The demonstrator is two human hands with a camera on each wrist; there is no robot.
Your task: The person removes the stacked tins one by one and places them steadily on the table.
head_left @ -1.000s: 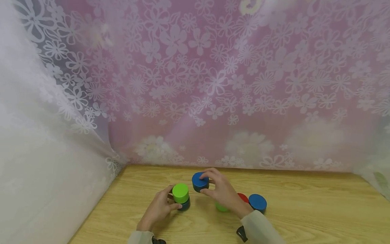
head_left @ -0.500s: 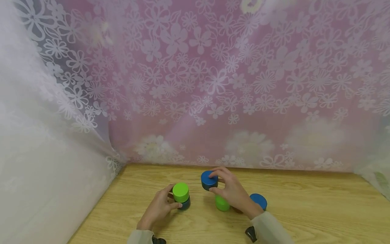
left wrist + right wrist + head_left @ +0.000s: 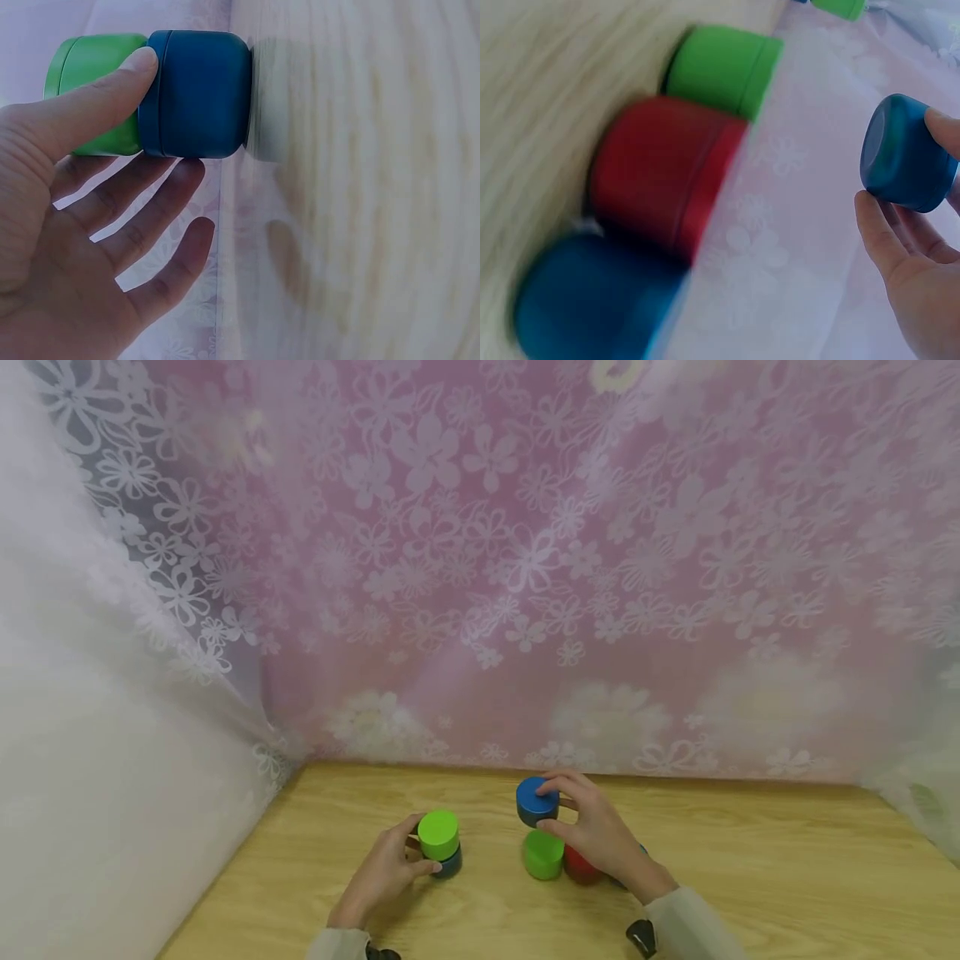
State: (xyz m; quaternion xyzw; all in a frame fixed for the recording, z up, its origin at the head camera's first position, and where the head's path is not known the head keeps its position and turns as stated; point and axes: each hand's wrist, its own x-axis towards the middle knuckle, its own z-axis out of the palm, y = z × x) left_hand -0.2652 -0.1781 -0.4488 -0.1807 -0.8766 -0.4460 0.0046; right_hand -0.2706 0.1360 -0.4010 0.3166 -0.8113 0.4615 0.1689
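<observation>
My left hand (image 3: pixel 384 870) holds a two-tier stack of small round lidded tins, with a green tin (image 3: pixel 438 833) on top of a dark blue tin (image 3: pixel 201 94). In the left wrist view the thumb lies across the seam between the two, and the lower tin stands on the table. A third tin, blue (image 3: pixel 537 802), is pinched between thumb and fingers of my right hand (image 3: pixel 600 837). It hangs in the air, just beyond a green tin (image 3: pixel 543 857) in the head view. The right wrist view shows its underside edge and side.
On the wooden table (image 3: pixel 765 877), the loose green tin, a red tin (image 3: pixel 660 169) and another blue tin (image 3: pixel 592 300) form a row. My right forearm covers most of that blue tin in the head view. A flowered curtain (image 3: pixel 480 610) hangs behind the table.
My right hand has carried its blue tin to the right, from near the stack to the row's green tin. The left hand keeps its hold on the stack.
</observation>
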